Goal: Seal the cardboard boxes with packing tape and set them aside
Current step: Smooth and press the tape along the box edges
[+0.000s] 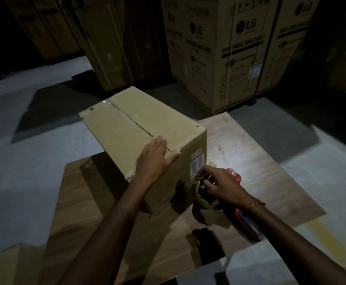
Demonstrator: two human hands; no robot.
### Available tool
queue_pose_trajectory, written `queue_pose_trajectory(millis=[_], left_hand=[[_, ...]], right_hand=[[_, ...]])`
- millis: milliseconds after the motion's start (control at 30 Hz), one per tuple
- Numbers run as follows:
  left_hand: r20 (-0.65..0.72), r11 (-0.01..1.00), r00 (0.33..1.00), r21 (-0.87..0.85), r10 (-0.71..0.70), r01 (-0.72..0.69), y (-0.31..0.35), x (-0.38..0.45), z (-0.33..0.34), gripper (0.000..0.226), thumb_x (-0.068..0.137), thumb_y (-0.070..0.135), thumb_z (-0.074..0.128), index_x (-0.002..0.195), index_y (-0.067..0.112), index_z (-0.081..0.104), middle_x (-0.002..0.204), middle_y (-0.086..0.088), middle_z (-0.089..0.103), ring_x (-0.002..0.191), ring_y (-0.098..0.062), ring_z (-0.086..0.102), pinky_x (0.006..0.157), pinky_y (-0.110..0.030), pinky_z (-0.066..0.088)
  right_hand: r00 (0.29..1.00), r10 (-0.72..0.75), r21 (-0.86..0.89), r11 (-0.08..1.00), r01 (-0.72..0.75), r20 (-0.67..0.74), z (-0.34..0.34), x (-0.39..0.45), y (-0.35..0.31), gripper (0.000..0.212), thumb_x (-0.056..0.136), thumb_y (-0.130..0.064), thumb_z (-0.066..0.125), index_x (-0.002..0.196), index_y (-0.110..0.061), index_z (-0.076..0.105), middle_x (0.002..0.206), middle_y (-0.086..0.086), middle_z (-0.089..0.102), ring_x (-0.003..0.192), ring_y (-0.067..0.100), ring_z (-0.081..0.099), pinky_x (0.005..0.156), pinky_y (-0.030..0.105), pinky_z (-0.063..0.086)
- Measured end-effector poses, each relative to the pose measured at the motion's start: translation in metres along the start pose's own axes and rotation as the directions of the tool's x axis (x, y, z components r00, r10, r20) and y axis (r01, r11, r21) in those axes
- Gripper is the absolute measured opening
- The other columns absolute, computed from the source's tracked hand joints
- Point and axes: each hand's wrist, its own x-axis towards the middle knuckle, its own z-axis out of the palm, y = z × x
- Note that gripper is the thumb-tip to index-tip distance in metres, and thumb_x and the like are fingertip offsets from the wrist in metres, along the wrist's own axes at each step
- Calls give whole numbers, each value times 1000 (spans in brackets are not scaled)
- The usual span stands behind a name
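Box: a closed cardboard box (139,128) sits on a flat wooden board (256,161), turned at an angle, its far end reaching past the board's far edge over the grey floor (34,145).
Top seam: the two flaps meet along the middle; shiny tape shows at the far end of the seam, and the near stretch looks bare.
Left hand: the left hand (154,159) lies flat with straight fingers on the box's near top edge, pressing the flaps down, thumb along the corner.
Right hand: the right hand (219,185) curls its fingers round a red tape dispenser (244,214) just beside the box's near side wall, by the white label (196,164).
Dispenser: its handle rests low on the board, pointing near and right.
Open room: bare board to the right of the box; bare floor to the left.
Far side: tall washing machine cartons (229,52) stand well apart from the box.
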Motion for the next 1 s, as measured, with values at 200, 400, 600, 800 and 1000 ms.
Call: queue_pose_trajectory(millis=[200, 400, 600, 800, 1000], left_hand=[[102, 999, 994, -29, 39, -36, -4, -3, -13, 69, 99, 54, 52, 152, 13, 35, 165, -11, 26, 151, -28, 24, 119, -43, 29], [165, 991, 982, -113, 87, -69, -26, -33, -27, 79, 100, 50, 51, 161, 14, 17, 169, -5, 9, 156, -21, 8, 124, -39, 15], [21, 999, 999, -25, 44, -43, -38, -63, -16, 66, 103, 53, 40, 159, 20, 27, 168, 0, 19, 154, -15, 17, 124, -39, 19], [-102, 992, 988, 52, -113, 119, -18, -60, 0, 67, 99, 65, 40, 151, 23, 41, 162, -1, 35, 150, -18, 30, 121, -45, 27], [-113, 994, 991, 66, -76, 83, -18, -67, -11, 65, 96, 67, 46, 145, 25, 51, 154, 3, 47, 136, -17, 48, 106, -39, 43]], right_hand=[[998, -59, -29, 998, 59, 2, -4, 2, -4, 18, 99, -10, 58, 107, -27, 58, 108, -8, 64, 93, 3, 63, 72, 17, 53], [942, -322, -221, 929, 296, -92, -7, 23, -19, 7, 98, -19, 59, 104, -21, 59, 99, -5, 59, 86, 13, 57, 68, 27, 46], [927, -334, -404, 882, 243, -172, -8, 56, -33, 43, 94, -44, 60, 130, -21, 57, 144, 9, 45, 128, 32, 39, 88, 40, 49], [983, -171, -306, 934, 184, 69, -5, 71, -31, 56, 97, -51, 60, 148, -34, 42, 166, 3, 16, 146, 38, 25, 111, 52, 38], [972, -237, -354, 908, 224, 7, -13, 69, -36, 52, 94, -65, 50, 129, -29, 63, 146, 3, 42, 118, 26, 53, 90, 37, 49]])
